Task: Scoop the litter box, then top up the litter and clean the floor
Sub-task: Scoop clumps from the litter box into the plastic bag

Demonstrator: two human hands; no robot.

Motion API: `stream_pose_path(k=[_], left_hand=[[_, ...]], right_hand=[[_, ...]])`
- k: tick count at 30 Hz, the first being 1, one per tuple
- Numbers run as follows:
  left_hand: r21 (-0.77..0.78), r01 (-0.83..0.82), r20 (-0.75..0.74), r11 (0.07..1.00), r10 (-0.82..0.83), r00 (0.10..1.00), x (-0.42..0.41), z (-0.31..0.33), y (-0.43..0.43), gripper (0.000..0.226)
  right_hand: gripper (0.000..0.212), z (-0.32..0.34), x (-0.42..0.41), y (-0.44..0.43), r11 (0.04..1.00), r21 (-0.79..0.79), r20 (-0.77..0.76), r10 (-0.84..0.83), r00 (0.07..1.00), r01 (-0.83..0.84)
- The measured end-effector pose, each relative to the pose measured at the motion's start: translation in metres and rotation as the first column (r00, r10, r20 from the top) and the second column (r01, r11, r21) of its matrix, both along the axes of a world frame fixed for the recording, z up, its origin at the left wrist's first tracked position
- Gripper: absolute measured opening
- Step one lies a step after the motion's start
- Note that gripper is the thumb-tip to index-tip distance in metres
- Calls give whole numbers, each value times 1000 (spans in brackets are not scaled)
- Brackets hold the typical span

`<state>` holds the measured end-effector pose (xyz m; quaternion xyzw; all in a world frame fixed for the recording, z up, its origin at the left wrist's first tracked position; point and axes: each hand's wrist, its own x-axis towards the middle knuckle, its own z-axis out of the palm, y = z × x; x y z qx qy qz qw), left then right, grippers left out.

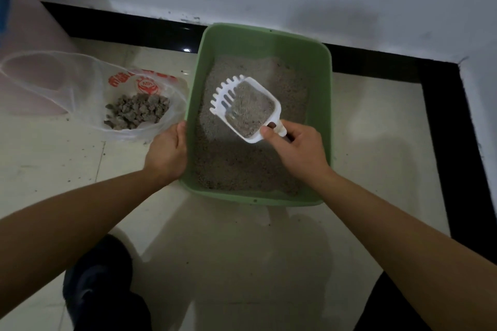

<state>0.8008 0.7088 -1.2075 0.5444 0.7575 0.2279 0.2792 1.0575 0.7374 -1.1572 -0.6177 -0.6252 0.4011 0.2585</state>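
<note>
R hand (295,146) grips white litter scoop (246,109), loaded, over green litter box (326,105) | L hand (169,150) holds box's left rim | clump bag (129,105) just left | open floor (228,250) near side.

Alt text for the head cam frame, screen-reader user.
The right-hand grip holds a white scoop loaded with grey litter over a green litter box on a tiled floor, while the left-hand grip holds the box's left rim. Left of the box, an open plastic bag holds grey clumps.
</note>
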Motion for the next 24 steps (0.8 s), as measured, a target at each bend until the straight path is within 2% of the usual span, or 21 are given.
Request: stream_pose_path(k=[3,7,13,24], left_hand=[[10,7,-7,1000,-7,1000,0,0,0,51],[3,11,-24,1000,-11,1000,-1,-2,0,51],[14,23,-33,1000,-22,999,0,-2,1,49],[20,38,-41,999,-37,998,-1,-3,1,50]], right_hand=[[23,-3,2,-4,999,-6,10,-33,999,33],[30,-7,5,-13,999,-7,117,38,992,-38],[23,-5,5,-20,996,58,196,62,979,-75],[32,-2,9,-21,986,127,323,59,945,-105]])
